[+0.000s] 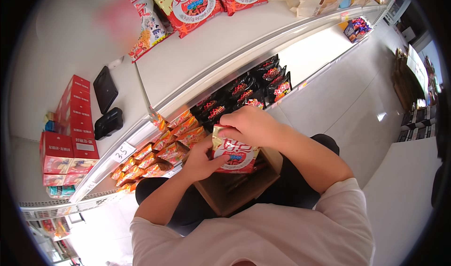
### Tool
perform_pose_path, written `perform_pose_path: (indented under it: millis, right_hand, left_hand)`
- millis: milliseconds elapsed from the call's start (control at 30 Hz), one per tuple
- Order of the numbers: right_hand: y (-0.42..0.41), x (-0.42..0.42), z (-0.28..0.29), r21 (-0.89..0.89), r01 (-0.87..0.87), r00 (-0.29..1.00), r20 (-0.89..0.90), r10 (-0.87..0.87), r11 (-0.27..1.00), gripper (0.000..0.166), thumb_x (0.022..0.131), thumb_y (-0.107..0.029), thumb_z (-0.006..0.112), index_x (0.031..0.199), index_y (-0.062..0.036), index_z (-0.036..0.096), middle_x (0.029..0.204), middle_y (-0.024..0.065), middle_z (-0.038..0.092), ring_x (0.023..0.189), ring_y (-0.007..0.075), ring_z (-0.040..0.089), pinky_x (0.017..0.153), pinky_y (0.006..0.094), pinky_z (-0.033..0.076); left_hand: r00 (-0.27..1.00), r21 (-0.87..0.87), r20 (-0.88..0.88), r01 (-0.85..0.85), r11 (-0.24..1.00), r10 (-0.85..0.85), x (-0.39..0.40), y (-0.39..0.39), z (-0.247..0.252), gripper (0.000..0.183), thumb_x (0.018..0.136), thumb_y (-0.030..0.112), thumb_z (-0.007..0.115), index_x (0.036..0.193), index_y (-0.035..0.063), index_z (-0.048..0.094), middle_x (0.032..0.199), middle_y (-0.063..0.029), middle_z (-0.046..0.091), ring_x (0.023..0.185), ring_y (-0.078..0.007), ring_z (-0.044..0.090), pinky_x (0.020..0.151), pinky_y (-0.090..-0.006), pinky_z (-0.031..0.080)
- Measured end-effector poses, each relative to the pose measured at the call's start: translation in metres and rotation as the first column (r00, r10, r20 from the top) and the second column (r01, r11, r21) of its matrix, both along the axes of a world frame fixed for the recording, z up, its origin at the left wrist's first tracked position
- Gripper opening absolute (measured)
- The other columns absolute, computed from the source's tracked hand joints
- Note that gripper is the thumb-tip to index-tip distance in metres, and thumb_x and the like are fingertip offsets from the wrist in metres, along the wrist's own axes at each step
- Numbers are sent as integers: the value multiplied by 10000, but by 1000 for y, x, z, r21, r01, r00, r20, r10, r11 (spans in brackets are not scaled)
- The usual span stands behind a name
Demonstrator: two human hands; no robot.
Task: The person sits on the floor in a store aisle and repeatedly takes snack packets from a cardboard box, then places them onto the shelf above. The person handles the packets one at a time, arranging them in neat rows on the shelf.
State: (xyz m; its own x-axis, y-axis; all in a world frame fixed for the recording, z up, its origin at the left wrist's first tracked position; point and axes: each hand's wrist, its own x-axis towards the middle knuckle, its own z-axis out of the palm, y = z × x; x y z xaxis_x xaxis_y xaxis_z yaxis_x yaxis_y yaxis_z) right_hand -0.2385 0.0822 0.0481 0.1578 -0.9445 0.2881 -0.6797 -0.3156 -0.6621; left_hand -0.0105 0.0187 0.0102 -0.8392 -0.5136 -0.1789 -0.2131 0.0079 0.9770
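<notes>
Between my two hands is a red, white and gold Haodian snack bag [232, 153]. My left hand [204, 162] grips its left side, the thumb lying across the front. At the top of the bag my right hand [248, 125] pinches the gold corner. Below the bag stands an open cardboard box [232, 195] between my knees; more packs show dimly inside it. Just beyond my hands, rows of black snack bags [243, 90] fill part of the lower shelf. Orange snack packs [162, 151] stand in rows to their left.
Larger Haodian bags [193, 5] lie on the upper shelf [197, 58]. At left are red boxes [75, 125], a black tablet-like device [105, 90] and a black case [108, 122]. A handwritten price card [122, 151] hangs on the shelf edge. Tiled floor [338, 100] extends right.
</notes>
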Motion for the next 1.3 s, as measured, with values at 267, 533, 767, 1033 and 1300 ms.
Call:
perform_pose_path:
  millis: [267,533,767,1033,1300]
  right_hand:
    - [12,-40,32,139,-121,952,297,75,983,225,867,-162,806,800,-4,660,634,131,575,555,240,511,550,355,408]
    - [21,-42,51,-29,186,721,683,-117,982,213,918,-101,786,761,-22,666,637,-13,605,569,25,508,505,235,383]
    - [6,-51,40,86,455,297,924,-242,886,293,1037,-205,642,823,-5,641,615,3,589,524,61,547,479,242,423]
    - [-9,-44,12,-46,514,582,752,-309,857,282,1004,-153,660,779,12,624,579,10,534,535,46,443,486,271,360]
    - [-14,-40,5,-99,484,668,684,-293,870,264,1008,-138,650,793,15,629,588,29,552,520,72,515,476,264,403]
  left_hand:
    - [989,-25,-118,-88,996,85,15,-2,35,328,924,-28,734,1239,-7,644,1109,-43,725,1014,-100,660,899,-289,542]
    - [998,-341,-8,54,938,-60,-6,-5,106,344,841,-55,764,1174,4,703,995,-11,727,870,-51,630,740,-249,522]
    - [926,-538,-138,-367,759,351,-52,-64,185,178,902,75,772,1040,-21,714,800,-28,708,605,-77,603,537,-241,467]
    - [879,-744,-103,-379,550,466,-129,-153,194,324,859,268,841,869,-31,718,717,-74,704,611,-127,667,549,-279,511]
    - [852,-888,-59,-282,362,520,-148,-170,183,467,771,364,880,861,-62,711,733,-144,731,668,-247,715,648,-377,561]
